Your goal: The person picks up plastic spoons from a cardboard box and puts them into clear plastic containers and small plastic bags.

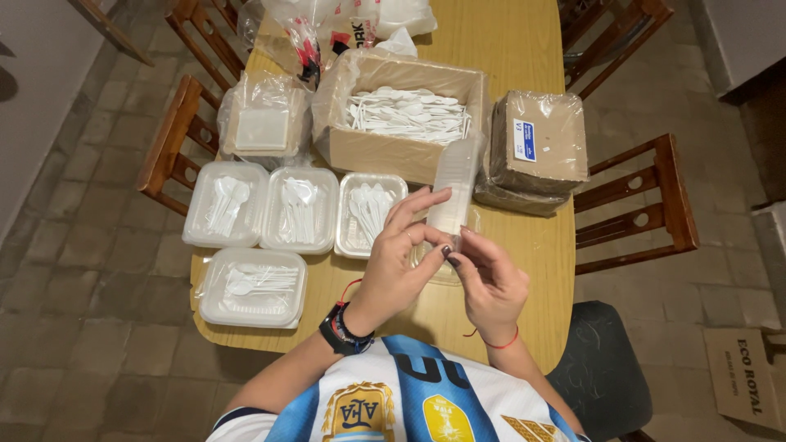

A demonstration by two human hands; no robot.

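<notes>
Two hands are seen over the wooden table (524, 49) in the head view. A stack of clear plastic lids (455, 192) is pinched at its near end: left hand (397, 262) fingers curled round it, right hand (491, 282) fingertips closed on it. The stack lies just in front of the cardboard box of white spoons (405, 115). Four filled clear containers (299, 209) are set left of the box.

Four clear plastic containers of white cutlery sit on the wooden surface (524, 49): three in a row (225, 205) (300, 209) (368, 213) and one closed in front (254, 286). One open cardboard box (401, 119) brims with white spoons. Two wrapped stacks flank it, one of pale containers (264, 123), one brown (536, 147). Two hands, the left hand (397, 266) and right hand (491, 282), meet at one clear stack of lids (453, 192). Four wooden chairs are partly visible.
</notes>
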